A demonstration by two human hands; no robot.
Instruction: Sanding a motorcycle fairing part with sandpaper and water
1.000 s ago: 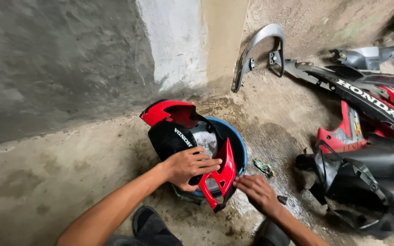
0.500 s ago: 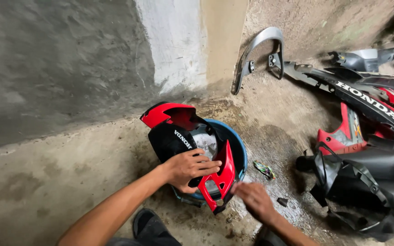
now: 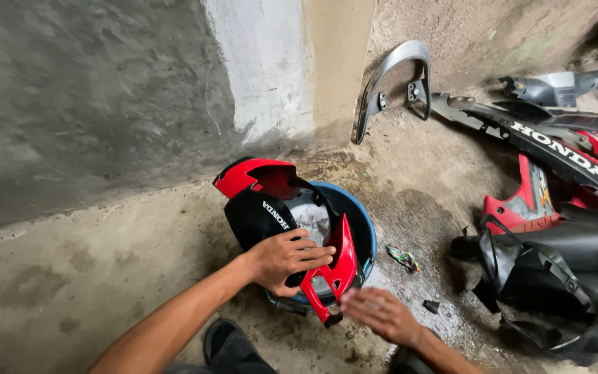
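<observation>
- Fairing panel (image 3: 278, 208), red/black motorbike bodywork, is seen standing in a blue basin (image 3: 367, 235) at approx. frame centre, on the wet concrete floor (image 3: 70, 291)
- Left hand (image 3: 286, 260) is laid on the panel's black lower part w/ fingers spread flat; the panel is steadied rather than clenched, no full wrap visible
- Right hand (image 3: 381, 315) is held at 5 o'clock from the basin, just beside the panel's red lower tip; it is motion-blurred, fingers loosely together, nothing seen in it; contact w/ the panel cannot be told
- Water or suds inside the basin are suggested by the pale sheen behind the panel, but this cannot be confirmed
- Progress, as judged: the panel is already in the basin and under hand, so washing seems to be underway, early-to-mid stage; how clean it is cannot be read
- Left to do, as judged: other bodywork is lying apart at 3 o'clock – black/red side covers (image 3: 562, 166), a dark underpanel pile (image 3: 562, 284) – and looks untouched
- Grey grab rail (image 3: 390, 83) is leaned on the wall at 1 o'clock, well apart from the basin
- Small crumpled wrapper (image 3: 403, 257) is lying on the floor just at 3 o'clock of the basin
- Dark sandal (image 3: 226, 343) is seen at 7 o'clock, near the left forearm
</observation>
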